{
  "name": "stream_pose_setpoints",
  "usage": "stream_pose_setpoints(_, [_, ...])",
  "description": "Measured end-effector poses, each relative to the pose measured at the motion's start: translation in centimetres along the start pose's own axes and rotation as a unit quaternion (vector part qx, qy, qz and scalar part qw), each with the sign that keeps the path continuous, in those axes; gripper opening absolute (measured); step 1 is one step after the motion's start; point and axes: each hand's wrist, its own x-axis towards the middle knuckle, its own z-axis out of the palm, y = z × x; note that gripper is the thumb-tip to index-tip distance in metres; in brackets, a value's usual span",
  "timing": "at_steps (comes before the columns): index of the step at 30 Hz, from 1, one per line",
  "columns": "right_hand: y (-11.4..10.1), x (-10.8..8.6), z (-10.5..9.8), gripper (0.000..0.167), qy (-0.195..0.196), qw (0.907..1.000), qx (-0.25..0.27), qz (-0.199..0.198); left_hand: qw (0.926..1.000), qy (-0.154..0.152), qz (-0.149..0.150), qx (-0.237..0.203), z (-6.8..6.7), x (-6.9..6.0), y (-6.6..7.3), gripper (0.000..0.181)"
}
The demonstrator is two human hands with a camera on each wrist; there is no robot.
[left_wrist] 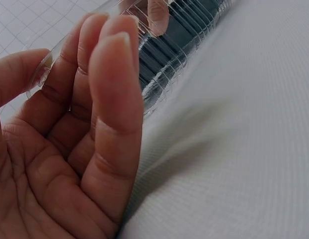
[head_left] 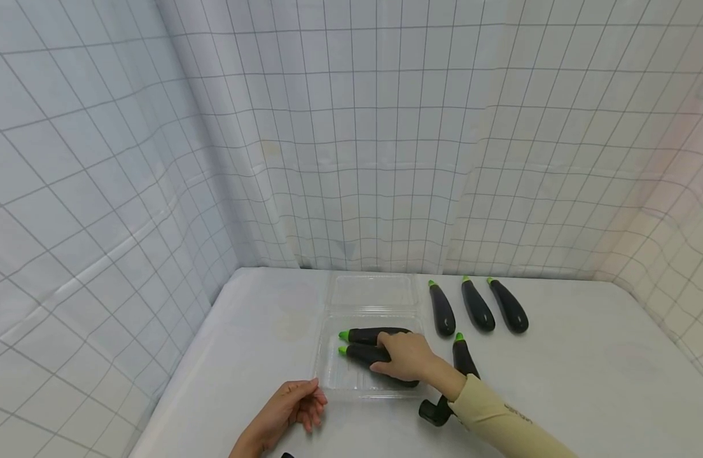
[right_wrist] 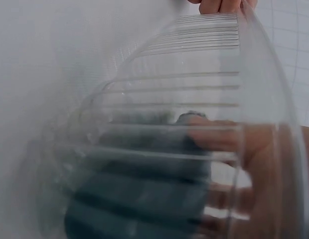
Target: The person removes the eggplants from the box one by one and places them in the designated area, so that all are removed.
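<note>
A clear plastic clamshell container point(head_left: 328, 362) lies with its lid folded back on the white table. Two dark eggplants with bright green stems lie side by side in its tray: a back eggplant point(head_left: 369, 336) and a front eggplant point(head_left: 364, 353). My right hand point(head_left: 407, 356) reaches in from the right and grips the front eggplant, its thumb on the near side. Through the ribbed clear wall in the right wrist view, the dark eggplant point(right_wrist: 139, 199) shows blurred beside the fingers. At the tray's near left corner, my left hand point(head_left: 291, 407) pinches the clear rim between thumb and finger.
Three more eggplants lie in a row right of the lid: one eggplant point(head_left: 443, 310), a middle eggplant point(head_left: 478, 305) and a far right eggplant point(head_left: 508, 306). Another eggplant point(head_left: 463, 357) is partly hidden by the right forearm. A gridded white curtain point(head_left: 374, 159) surrounds the table.
</note>
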Motion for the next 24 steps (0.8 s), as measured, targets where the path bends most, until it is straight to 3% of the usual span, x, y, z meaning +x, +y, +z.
stream_pose_setpoints(24, [-0.2, -0.28, -0.27, 0.038, 0.063, 0.9971, 0.039, -0.015, 1.0, 0.008, -0.002, -0.001, -0.14, 0.08, -0.15, 0.041])
